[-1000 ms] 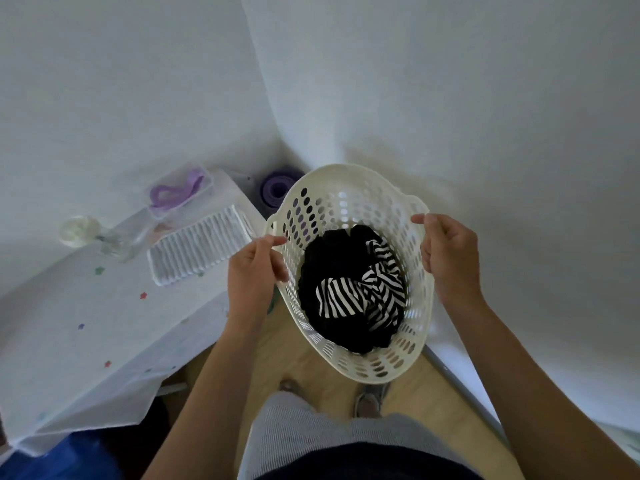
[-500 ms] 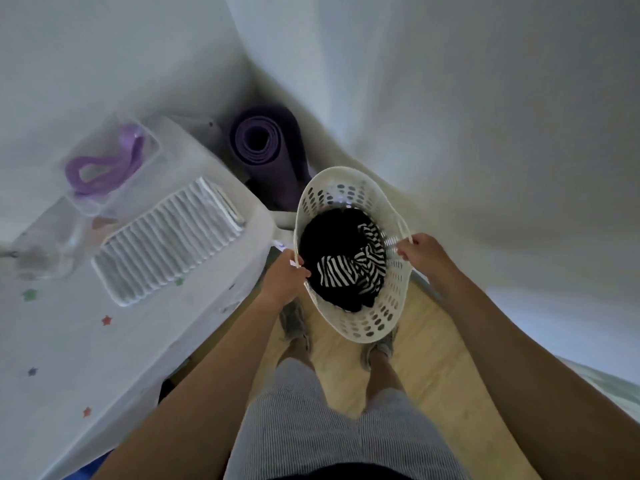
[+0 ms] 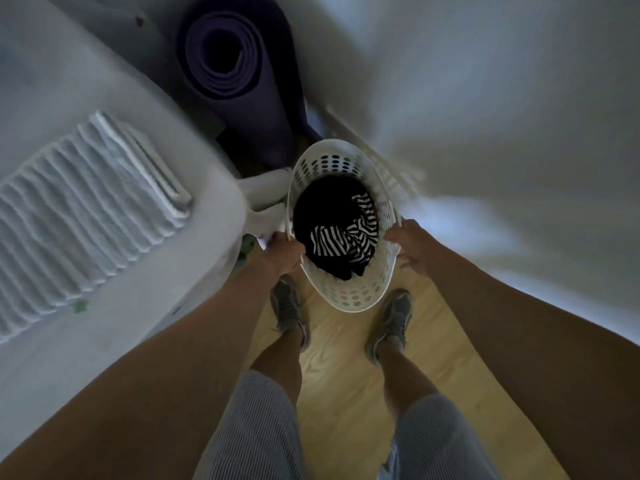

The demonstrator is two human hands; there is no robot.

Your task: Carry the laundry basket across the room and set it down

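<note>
A home corner: rolled yoga mat (image 3: 239,81), folded towel (image 3: 86,209), wood floor (image 3: 346,368), white walls (image 3: 485,81).

The laundry basket (image 3: 349,299) sits low in the middle, just beyond two shoes (image 3: 289,315) on the floor (image 3: 343,372), with clothes (image 3: 332,226) inside. The left hand (image 3: 282,254) is at its left rim, the right hand (image 3: 414,247) at its right. A bench (image 3: 114,271) lies left, carrying a folded towel (image 3: 79,209). A rolled mat (image 3: 239,81) stands far behind, in the corner.

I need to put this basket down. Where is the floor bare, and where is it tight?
Bare wood floor lies between the shoes, just under the laundry basket. It is crowded ahead: the rolled purple mat fills the corner, the covered table crowds the left hand, and the wall flanks the right hand.
</note>
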